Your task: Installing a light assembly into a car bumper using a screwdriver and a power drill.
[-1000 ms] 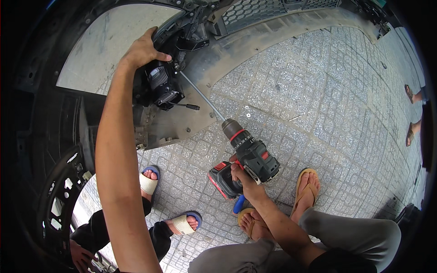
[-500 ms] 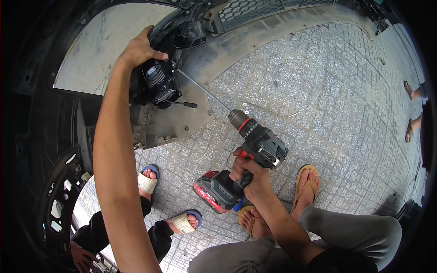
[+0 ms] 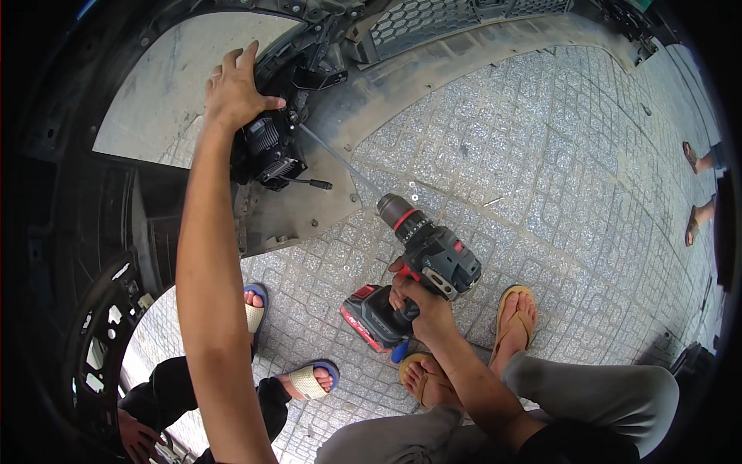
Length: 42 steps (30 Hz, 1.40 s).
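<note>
A black finned lamp unit (image 3: 267,143) with a short cable plug sits in the black car bumper (image 3: 309,197). My left hand (image 3: 234,97) is over its upper side, fingers stretched apart and the thumb touching near its top corner. My right hand (image 3: 427,309) is wrapped round the handle of a grey and red cordless drill (image 3: 439,251), with the index finger at the trigger. A long thin driver bit (image 3: 340,157) runs from the chuck to the bracket beside the lamp unit; its tip is hard to make out.
Honeycomb grille (image 3: 421,23) lines the bumper's far part. A small washer (image 3: 414,197) and a thin stick-like piece (image 3: 493,200) lie on the paving (image 3: 587,193). Another person's sandalled foot (image 3: 313,380) is at lower left; more feet (image 3: 699,224) stand at far right.
My left hand's fingers have lifted and spread from their curled grip. The drill has shifted slightly left and rolled in my right hand. The bit now looks blurred.
</note>
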{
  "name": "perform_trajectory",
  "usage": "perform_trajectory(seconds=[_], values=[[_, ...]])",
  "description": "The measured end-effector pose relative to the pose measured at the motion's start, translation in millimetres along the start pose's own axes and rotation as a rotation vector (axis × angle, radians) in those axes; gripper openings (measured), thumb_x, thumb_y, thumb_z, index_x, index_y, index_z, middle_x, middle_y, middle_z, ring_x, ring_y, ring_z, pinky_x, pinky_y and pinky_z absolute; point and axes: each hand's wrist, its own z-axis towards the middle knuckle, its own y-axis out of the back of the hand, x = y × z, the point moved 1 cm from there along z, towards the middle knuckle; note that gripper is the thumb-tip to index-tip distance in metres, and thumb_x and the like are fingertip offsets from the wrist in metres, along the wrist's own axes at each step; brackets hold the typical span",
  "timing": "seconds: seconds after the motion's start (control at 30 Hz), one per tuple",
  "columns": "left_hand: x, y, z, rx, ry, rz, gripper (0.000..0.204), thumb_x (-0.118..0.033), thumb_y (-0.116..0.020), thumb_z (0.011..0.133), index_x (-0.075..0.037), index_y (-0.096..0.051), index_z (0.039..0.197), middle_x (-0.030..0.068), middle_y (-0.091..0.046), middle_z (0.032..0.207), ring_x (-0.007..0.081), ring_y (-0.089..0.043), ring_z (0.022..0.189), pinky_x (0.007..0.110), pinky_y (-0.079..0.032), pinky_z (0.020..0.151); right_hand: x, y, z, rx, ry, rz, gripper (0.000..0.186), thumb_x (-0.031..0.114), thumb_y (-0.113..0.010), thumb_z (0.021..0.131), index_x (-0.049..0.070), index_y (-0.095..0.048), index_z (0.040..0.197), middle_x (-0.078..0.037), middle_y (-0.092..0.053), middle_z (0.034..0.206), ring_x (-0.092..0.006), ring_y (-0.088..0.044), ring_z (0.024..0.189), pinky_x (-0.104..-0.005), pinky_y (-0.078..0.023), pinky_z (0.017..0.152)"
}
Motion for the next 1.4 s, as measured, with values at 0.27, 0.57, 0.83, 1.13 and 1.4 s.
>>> perform_trajectory(seconds=[0.27,0.57,0.83,1.13,1.4], values=[[-165.2,-31.4,-187.9,-0.43,0.632,-1.172,0.031,-0.026,-0.062,0.1,-0.002,-0.057,0.119,0.0095,-0.063,0.106,0.0145,-0.06,0.093,0.029,-0.051,0.076,-10.3,35.2,6.3,0.041,0.384,-0.799,0.014,0.011,-0.071,0.092,0.005,-0.067,0.104,-0.001,-0.064,0.082,-0.0113,-0.059,0.068,-0.0286,-0.046,0.06],[-130.5,-83.2,-149.7,-0.247,0.793,-2.292,0.034,-0.025,-0.048,0.107,-0.011,-0.05,0.138,-0.0001,-0.058,0.086,0.0084,-0.048,0.062,0.024,-0.038,0.052,-5.5,32.3,16.9,0.185,0.853,-1.347,0.019,0.011,-0.073,0.077,0.01,-0.067,0.095,-0.009,-0.066,0.085,-0.0295,-0.066,0.073,-0.0384,-0.053,0.062],[-129.5,-89.6,-153.1,-0.265,0.824,-2.285,0.04,-0.026,-0.049,0.107,-0.012,-0.046,0.144,-0.0015,-0.056,0.079,0.0085,-0.048,0.054,0.026,-0.038,0.046,-9.8,32.3,17.0,0.205,0.862,-1.295,0.019,0.01,-0.071,0.077,0.009,-0.067,0.096,-0.009,-0.065,0.085,-0.0296,-0.066,0.073,-0.0375,-0.054,0.063],[-129.9,-86.3,-150.4,-0.237,0.819,-2.275,0.04,-0.025,-0.049,0.106,-0.012,-0.047,0.144,-0.0017,-0.056,0.076,0.0086,-0.05,0.053,0.026,-0.039,0.045,-13.7,30.7,15.2,0.08,0.714,-1.332,0.007,0.012,-0.071,0.086,0.006,-0.068,0.09,-0.011,-0.067,0.082,-0.0328,-0.064,0.071,-0.0427,-0.051,0.059],[-118.7,-83.8,-151.1,-0.208,0.775,-2.315,0.039,-0.024,-0.046,0.107,-0.011,-0.046,0.144,-0.0018,-0.057,0.08,0.0082,-0.048,0.055,0.026,-0.039,0.049,-12.4,22.9,17.3,0.19,0.698,-1.101,0.02,0.009,-0.074,0.076,0.007,-0.069,0.096,-0.008,-0.067,0.087,-0.0264,-0.068,0.074,-0.0352,-0.054,0.064]])
